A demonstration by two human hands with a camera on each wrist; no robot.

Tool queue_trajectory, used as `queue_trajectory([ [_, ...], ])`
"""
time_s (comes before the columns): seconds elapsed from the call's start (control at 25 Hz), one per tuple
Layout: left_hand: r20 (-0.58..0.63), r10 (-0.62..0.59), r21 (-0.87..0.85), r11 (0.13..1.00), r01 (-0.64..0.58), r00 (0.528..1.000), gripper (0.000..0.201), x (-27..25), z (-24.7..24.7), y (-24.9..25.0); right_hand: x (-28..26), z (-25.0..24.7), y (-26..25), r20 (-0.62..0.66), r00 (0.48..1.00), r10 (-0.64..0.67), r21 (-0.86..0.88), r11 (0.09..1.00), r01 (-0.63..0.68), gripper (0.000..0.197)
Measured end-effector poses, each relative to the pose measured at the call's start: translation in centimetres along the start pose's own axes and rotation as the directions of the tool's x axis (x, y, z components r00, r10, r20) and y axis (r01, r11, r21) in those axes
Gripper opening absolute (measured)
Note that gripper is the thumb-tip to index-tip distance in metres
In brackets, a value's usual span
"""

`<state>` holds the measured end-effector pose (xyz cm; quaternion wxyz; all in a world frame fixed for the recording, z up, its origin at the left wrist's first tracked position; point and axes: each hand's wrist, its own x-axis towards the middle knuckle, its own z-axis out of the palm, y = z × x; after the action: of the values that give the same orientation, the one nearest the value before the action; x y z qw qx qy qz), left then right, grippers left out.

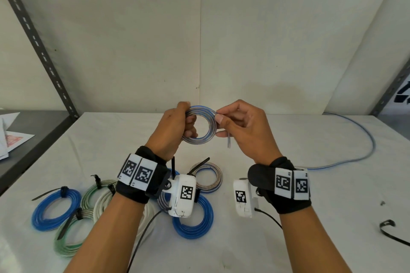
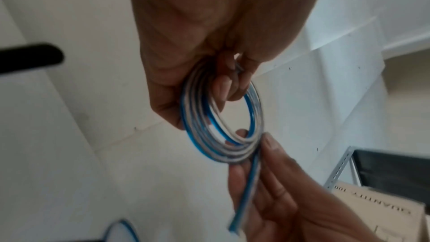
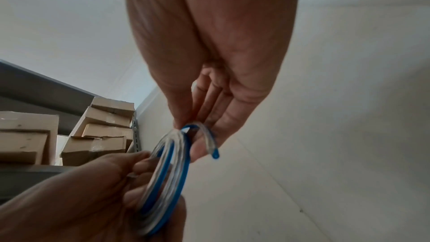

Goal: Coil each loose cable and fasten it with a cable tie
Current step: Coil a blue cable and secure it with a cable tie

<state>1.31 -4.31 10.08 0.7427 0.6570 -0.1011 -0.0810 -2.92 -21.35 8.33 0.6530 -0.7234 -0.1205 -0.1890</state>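
Observation:
A blue-and-white cable coil [image 1: 208, 133] hangs in the air above the white table [image 1: 111, 139]. My left hand [image 1: 177, 126] grips the coil's left side, fingers curled through the ring. My right hand [image 1: 239, 126] pinches the cable's short free end [image 1: 228, 141] at the coil's right rim. The left wrist view shows the coil [image 2: 221, 126] held by the left hand [image 2: 197, 62], with the right hand [image 2: 267, 181] on the loose tail. In the right wrist view the coil [image 3: 170, 168] is edge-on, its tail [image 3: 211, 143] bent over the right hand's fingers [image 3: 209, 113].
Several tied coils lie at front left: a blue one [image 1: 56, 209], a green one [image 1: 71, 235], a white one [image 1: 104, 201], another blue [image 1: 195, 221], a grey one [image 1: 210, 177]. A loose blue cable [image 1: 363, 144] curves at right. A black cable tie [image 1: 392, 230] lies at the right edge.

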Motion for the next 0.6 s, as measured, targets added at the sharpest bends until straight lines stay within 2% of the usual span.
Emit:
queue_trajectory([
  [0.08, -0.017, -0.02, -0.151, 0.988, 0.017, 1.0, 0.04, 0.2, -0.1, -0.1, -0.1, 0.9, 0.2, -0.058, 0.998, -0.009, 0.075, 0.997, 0.013, 0.006],
  [0.16, -0.02, -0.039, -0.272, 0.962, 0.032, 0.999, 0.039, 0.3, -0.2, 0.0, -0.1, 1.8, 0.3, -0.052, 0.999, -0.001, 0.131, 0.991, 0.008, 0.014],
  [0.28, -0.051, -0.048, -0.35, 0.936, 0.027, 0.998, 0.042, 0.1, -0.1, -0.1, -0.4, 2.6, 0.3, -0.041, 0.999, 0.021, 0.162, 0.987, -0.014, 0.024],
  [0.4, -0.053, -0.052, -0.38, 0.924, 0.028, 0.997, 0.044, 0.1, 0.1, -0.4, -0.4, 2.6, 0.2, -0.053, 0.999, 0.008, 0.138, 0.99, -0.001, 0.023],
  [0.48, -0.01, -0.064, -0.341, 0.938, 0.057, 0.998, 0.047, 0.2, -0.1, -0.6, -0.3, 2.1, 0.1, -0.057, 0.998, -0.017, 0.105, 0.994, 0.023, 0.022],
  [0.6, 0.028, -0.058, -0.069, 0.996, 0.06, 0.998, 0.056, 0.3, -0.9, -0.4, -0.2, 0.9, -0.1, -0.014, 1.0, -0.026, 0.083, 0.996, 0.027, 0.022],
])
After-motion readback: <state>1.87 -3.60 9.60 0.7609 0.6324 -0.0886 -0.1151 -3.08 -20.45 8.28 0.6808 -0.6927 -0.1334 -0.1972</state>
